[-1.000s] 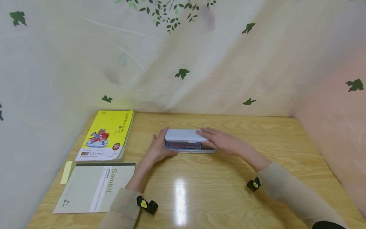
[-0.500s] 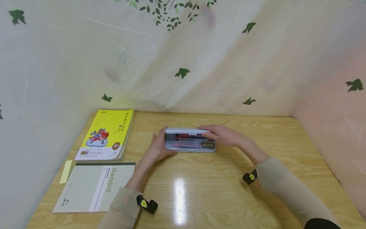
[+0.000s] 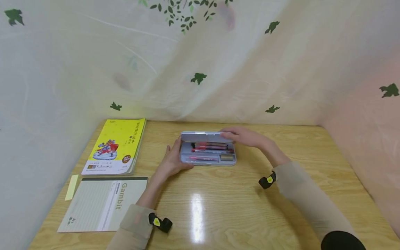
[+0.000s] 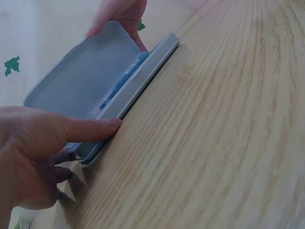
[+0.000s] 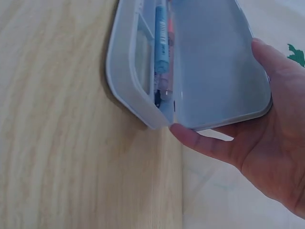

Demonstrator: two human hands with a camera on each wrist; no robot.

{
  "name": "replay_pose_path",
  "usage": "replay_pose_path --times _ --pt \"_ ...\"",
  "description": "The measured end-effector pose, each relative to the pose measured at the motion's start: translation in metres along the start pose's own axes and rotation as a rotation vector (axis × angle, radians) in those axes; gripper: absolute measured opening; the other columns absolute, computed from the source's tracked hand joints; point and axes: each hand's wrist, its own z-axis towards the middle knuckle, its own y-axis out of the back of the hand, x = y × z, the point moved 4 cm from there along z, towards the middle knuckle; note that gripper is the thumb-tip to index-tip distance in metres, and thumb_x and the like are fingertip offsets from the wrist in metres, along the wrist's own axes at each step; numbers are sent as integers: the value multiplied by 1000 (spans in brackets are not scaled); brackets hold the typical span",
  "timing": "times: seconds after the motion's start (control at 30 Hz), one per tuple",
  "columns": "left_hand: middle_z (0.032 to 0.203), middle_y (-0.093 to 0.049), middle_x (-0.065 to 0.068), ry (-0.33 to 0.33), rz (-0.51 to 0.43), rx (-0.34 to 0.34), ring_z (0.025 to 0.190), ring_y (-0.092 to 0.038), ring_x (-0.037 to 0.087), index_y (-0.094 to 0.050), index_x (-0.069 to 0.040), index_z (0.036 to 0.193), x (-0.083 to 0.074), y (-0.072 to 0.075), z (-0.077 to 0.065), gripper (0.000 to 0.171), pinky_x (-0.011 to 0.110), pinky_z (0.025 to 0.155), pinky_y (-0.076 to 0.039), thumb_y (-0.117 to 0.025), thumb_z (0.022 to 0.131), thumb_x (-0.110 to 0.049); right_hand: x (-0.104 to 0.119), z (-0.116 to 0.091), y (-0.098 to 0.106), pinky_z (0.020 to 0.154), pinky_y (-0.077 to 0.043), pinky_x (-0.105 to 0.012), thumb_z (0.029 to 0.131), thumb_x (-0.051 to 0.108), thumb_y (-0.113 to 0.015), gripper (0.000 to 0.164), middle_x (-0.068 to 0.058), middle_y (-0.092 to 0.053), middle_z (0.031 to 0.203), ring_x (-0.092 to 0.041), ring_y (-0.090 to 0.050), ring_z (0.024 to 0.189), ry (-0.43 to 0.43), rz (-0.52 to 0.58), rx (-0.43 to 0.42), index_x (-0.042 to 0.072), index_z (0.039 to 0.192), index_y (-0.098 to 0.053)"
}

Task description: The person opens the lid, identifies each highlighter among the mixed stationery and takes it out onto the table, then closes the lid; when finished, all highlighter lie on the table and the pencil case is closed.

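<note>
A pale blue pencil case [image 3: 184, 158] sits on the table with its hinged lid [image 5: 219, 62] raised. Several pens [image 3: 210, 151] lie inside, and a brownish block [image 3: 226, 157] occupies the front right compartment. My left hand [image 3: 172, 162] grips the case's left end, its thumb along the front wall [image 4: 102, 128] in the left wrist view. At the other end, my right hand [image 3: 247, 136] holds the lid by its right edge, thumb and fingers on either side of it. One blue pen [image 5: 162, 40] shows clearly in the right wrist view.
A yellow book [image 3: 120, 139] lies at the back left, with a grey-white notebook [image 3: 90, 205] in front of it. A pale yellow strip [image 3: 72, 187] is left of the notebook. A patterned curtain [image 3: 237, 86] stands behind the wooden table [image 3: 243, 215].
My right hand has lifted the lid up and back from nearly closed, so the pens inside now show. My left hand has stayed on the case's left end.
</note>
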Motion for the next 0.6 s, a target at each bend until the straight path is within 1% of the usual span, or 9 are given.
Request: replay_pose_path --times 0.17,0.33,0.4,0.53,0.6 --pt "169 -29 18 2 -7 6 159 -25 37 -6 -8 166 -1 0 1 126 54 133 5 -92 75 -20 -4 8 8 97 -61 -49 110 42 -44 56 -20 -52 154 -39 -50 142 -23 87 38 4 150 -51" --pt "167 -32 18 -7 -8 -2 157 -29 38 -8 -7 166 -2 0 1 126 55 133 3 -93 73 -19 -8 13 15 92 -63 -47 109 42 -45 59 -23 -43 159 -41 -41 149 -40 138 47 1 151 -49" --pt "166 -33 19 -10 -9 -4 156 -30 39 -8 -7 165 -3 1 1 126 55 133 3 -93 73 -19 -9 15 17 91 -63 -47 109 44 -46 61 -22 -42 160 -41 -41 148 -58 146 41 1 152 -47" --pt "167 -32 19 -11 -10 0 156 -31 39 -8 -8 165 -2 1 1 125 55 133 2 -93 74 -18 -13 18 20 89 -63 -46 108 48 -45 63 -21 -44 159 -40 -49 142 -88 150 26 3 152 -47" --pt "167 -31 19 -5 -10 4 157 -29 39 -8 -8 166 -1 2 0 125 55 133 3 -93 74 -18 -14 20 20 89 -64 -46 108 48 -44 63 -21 -43 159 -40 -50 140 -97 159 19 4 152 -48"
